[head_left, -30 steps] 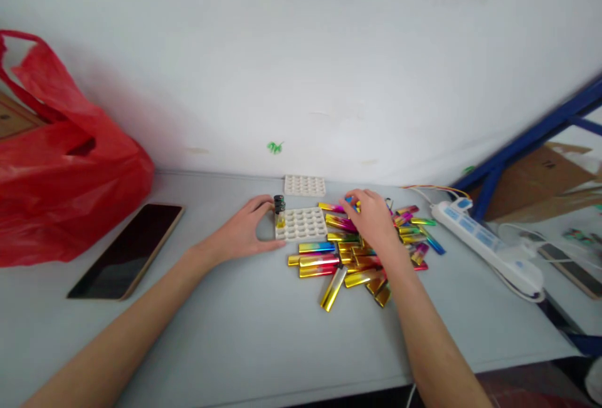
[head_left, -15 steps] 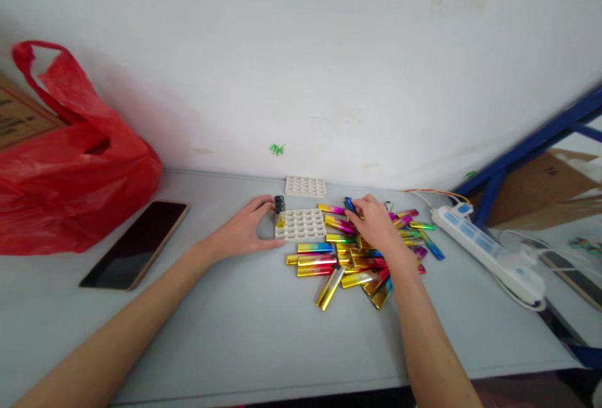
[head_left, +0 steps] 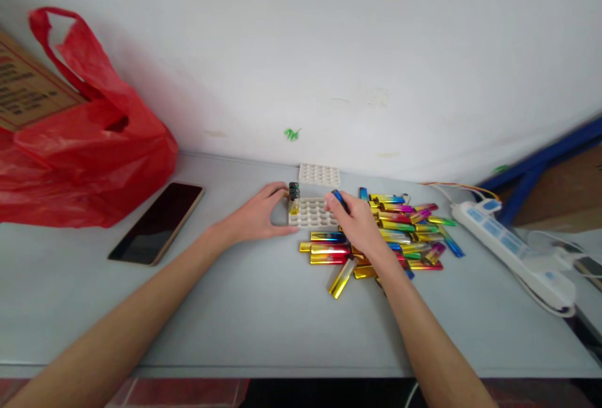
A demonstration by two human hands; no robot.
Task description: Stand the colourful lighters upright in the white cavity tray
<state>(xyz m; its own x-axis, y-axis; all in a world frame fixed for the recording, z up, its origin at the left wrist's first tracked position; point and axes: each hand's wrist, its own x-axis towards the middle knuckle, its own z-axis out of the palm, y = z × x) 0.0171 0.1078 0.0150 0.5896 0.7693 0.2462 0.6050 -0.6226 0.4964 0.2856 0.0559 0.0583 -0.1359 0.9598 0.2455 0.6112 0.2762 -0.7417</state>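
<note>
My right hand point(head_left: 356, 223) pinches a blue lighter point(head_left: 341, 200) above the right end of a white tray point(head_left: 313, 214) with rows of holes. My left hand point(head_left: 256, 214) spans the tray's left end, thumb at the front corner and fingers at the back. A short row of lighters point(head_left: 294, 198) with black tops stands upright in the tray's left column, beside my left fingers. Under and beyond my right hand lies a loose pile of shiny lighters point(head_left: 397, 226) in gold, red, blue, green and purple; my hand and forearm hide part of it.
A second white holed tray point(head_left: 320, 174) lies near the wall. To the left are a phone point(head_left: 157, 223), a red plastic bag point(head_left: 94, 157) and a cardboard box point(head_left: 32, 88). On the right lies a white power strip point(head_left: 512, 257) with cables, near a blue metal frame point(head_left: 540, 160).
My right hand has moved left from the pile, carrying the blue lighter toward the tray. My left hand stays at the tray's left end. The camera view has shifted slightly.
</note>
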